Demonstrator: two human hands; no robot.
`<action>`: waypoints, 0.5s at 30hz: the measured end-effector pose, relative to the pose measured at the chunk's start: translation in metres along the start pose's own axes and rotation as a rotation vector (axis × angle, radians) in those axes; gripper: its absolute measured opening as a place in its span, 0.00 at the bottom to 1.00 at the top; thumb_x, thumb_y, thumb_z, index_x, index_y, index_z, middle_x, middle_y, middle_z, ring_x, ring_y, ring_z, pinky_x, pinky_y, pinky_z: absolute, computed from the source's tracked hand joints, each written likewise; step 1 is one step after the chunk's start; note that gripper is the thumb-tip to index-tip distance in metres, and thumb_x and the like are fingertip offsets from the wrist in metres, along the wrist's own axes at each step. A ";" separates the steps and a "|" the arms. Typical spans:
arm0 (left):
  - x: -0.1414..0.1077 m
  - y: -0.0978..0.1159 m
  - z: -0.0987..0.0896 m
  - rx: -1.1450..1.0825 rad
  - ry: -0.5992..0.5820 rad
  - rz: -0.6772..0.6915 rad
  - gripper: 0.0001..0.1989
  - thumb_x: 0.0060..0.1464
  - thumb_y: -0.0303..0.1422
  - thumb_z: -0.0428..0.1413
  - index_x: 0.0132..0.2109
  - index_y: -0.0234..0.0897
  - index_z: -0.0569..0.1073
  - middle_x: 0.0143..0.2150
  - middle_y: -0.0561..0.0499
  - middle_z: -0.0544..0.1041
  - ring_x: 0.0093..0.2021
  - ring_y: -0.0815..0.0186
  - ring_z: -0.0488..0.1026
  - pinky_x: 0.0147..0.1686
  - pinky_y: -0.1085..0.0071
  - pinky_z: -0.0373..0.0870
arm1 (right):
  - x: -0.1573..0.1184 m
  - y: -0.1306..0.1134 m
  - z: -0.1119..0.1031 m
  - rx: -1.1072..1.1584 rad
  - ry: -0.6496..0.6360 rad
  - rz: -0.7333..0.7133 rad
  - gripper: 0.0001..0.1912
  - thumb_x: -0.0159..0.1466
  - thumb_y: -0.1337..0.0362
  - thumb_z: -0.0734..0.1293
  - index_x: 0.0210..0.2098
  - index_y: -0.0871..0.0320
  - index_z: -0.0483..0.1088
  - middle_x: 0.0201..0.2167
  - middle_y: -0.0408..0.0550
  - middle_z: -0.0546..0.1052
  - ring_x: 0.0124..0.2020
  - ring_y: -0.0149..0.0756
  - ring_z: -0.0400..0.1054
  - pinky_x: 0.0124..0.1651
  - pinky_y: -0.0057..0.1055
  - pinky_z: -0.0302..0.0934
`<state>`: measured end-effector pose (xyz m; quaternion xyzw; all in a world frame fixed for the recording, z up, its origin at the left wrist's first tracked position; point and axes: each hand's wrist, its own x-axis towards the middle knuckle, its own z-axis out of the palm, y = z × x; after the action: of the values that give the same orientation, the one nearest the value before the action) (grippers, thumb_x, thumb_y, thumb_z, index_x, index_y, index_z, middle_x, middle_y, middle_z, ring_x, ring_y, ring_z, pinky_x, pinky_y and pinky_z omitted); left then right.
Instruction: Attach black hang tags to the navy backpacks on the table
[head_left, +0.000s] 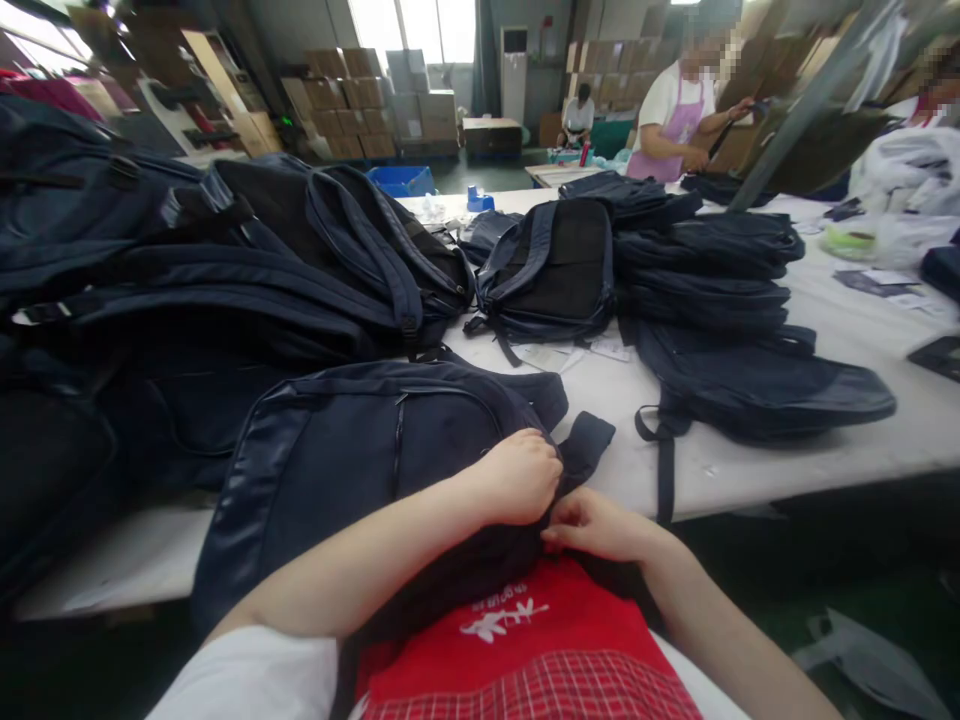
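Observation:
A navy backpack (pixel 337 450) lies front up at the table's near edge, close against my body, with its top end to the right. A short zipper runs across its front panel. My left hand (pixel 521 475) is closed over the bag's top right edge, its fingertips hidden from me. Just below, my right hand (pixel 592 525) has thumb and fingers pinched together at the same edge. Whatever small part of the bag lies between them is hard to see. A dark strap (pixel 589 445) sticks out beyond my hands.
Navy backpacks are heaped at left (pixel 225 270). Another backpack (pixel 559 265) sits behind the near one, and a stack (pixel 712 270) stands at right on the white table (pixel 810 460). A slanted metal post (pixel 810 110) rises at right. A co-worker (pixel 667 120) handles a bag across the table.

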<state>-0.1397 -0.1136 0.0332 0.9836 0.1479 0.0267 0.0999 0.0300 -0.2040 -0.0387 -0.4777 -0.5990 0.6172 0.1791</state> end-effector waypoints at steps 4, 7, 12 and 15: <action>0.007 -0.011 0.029 0.083 -0.048 -0.134 0.13 0.58 0.30 0.48 0.33 0.31 0.77 0.35 0.40 0.79 0.39 0.57 0.76 0.47 0.60 0.66 | 0.001 0.009 -0.012 0.105 0.304 0.024 0.18 0.60 0.51 0.66 0.33 0.62 0.74 0.30 0.49 0.79 0.29 0.33 0.71 0.33 0.28 0.64; 0.014 -0.017 0.037 0.051 -0.148 -0.198 0.10 0.55 0.29 0.51 0.35 0.31 0.77 0.36 0.40 0.79 0.40 0.55 0.76 0.44 0.60 0.67 | 0.011 0.011 -0.020 0.187 0.498 0.071 0.23 0.60 0.57 0.64 0.51 0.63 0.67 0.34 0.50 0.80 0.24 0.29 0.69 0.25 0.25 0.60; 0.030 -0.018 0.045 -0.084 -0.228 -0.461 0.10 0.54 0.28 0.52 0.40 0.33 0.77 0.38 0.41 0.81 0.42 0.52 0.78 0.41 0.62 0.69 | 0.025 0.004 -0.024 0.203 0.375 0.161 0.26 0.59 0.58 0.62 0.54 0.65 0.64 0.15 0.36 0.69 0.11 0.24 0.52 0.15 0.22 0.44; 0.032 -0.024 0.054 -0.090 -0.158 -0.639 0.13 0.58 0.31 0.50 0.43 0.31 0.77 0.38 0.37 0.80 0.40 0.50 0.78 0.37 0.61 0.72 | 0.022 -0.003 -0.041 0.192 0.382 0.085 0.22 0.59 0.53 0.64 0.46 0.62 0.70 0.15 0.36 0.67 0.12 0.23 0.54 0.17 0.22 0.46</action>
<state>-0.1116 -0.0921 -0.0241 0.8811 0.4393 -0.0758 0.1575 0.0516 -0.1621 -0.0375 -0.5916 -0.4721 0.5767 0.3076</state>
